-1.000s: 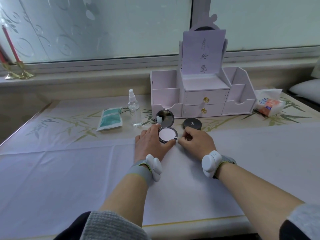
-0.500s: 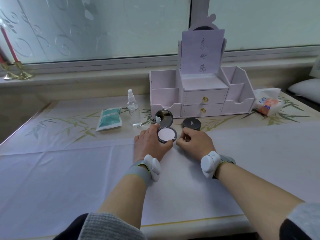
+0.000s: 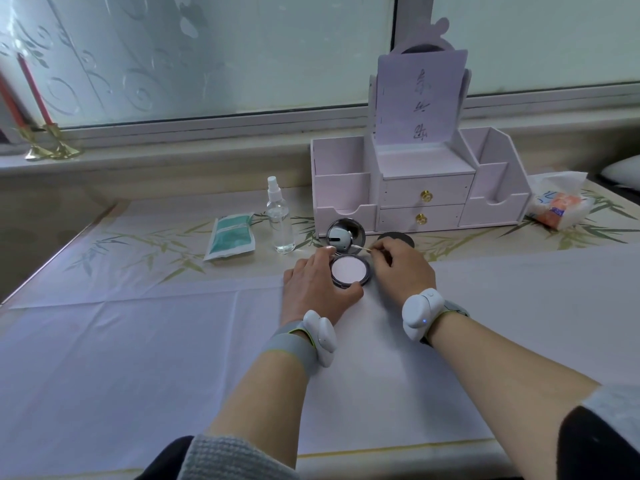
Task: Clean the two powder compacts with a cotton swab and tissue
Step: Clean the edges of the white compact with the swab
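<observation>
Pinching the swab (image 3: 362,248) at the open compact (image 3: 367,277), against its lid (image 3: 346,233), the right hand (image 3: 403,268) could skid it across the desk (image 3: 173,341) if pressed hard; only the left hand (image 3: 317,285), curled round its base, steadies it.

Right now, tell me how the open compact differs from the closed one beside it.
The open compact has its mirrored lid raised and pale powder showing; the closed compact shows only a dark lid. The left hand holds the open compact, while the closed compact lies partly hidden behind the right hand. The cotton swab reaches the open compact, not the closed compact. Both are round and dark-cased.
</observation>
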Demonstrator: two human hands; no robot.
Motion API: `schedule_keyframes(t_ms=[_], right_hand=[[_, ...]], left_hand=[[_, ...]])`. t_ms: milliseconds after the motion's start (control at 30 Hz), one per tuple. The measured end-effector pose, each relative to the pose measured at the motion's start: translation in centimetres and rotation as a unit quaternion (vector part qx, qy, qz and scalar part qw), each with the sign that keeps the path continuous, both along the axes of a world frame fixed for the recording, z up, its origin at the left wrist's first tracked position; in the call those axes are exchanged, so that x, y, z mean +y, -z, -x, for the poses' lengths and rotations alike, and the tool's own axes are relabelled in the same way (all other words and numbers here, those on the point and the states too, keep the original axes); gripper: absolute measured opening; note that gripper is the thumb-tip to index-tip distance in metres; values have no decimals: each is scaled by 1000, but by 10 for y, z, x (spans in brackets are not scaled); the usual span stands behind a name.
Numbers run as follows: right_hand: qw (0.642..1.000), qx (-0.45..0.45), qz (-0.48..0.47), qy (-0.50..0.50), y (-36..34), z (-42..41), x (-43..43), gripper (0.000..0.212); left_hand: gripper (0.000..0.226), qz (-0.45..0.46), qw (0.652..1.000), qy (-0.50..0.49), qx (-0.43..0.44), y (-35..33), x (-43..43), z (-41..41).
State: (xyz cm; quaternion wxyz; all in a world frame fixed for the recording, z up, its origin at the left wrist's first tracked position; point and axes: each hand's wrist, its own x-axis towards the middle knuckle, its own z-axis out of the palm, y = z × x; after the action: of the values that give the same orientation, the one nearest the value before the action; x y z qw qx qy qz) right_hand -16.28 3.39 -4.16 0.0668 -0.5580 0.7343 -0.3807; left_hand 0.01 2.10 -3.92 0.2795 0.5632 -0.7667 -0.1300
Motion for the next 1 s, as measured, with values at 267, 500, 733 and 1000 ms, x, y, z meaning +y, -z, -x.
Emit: schedule_keyframes(t_ms=[267, 500, 733, 1000], right_hand=[[999, 34, -12, -9, 0, 1, -5, 16], [999, 43, -20, -20, 2, -1, -4, 17], [997, 57, -25, -41, 0, -2, -3, 20], [998, 19, 17, -65, -2, -5, 1, 13]], left_hand=[[70, 0, 1000, 4, 6, 0, -2, 1], [69, -1, 1000, 3, 9, 2, -1, 0], [70, -1, 1000, 6, 26, 0, -1, 0], [73, -5, 999, 6, 32, 0, -1, -1]])
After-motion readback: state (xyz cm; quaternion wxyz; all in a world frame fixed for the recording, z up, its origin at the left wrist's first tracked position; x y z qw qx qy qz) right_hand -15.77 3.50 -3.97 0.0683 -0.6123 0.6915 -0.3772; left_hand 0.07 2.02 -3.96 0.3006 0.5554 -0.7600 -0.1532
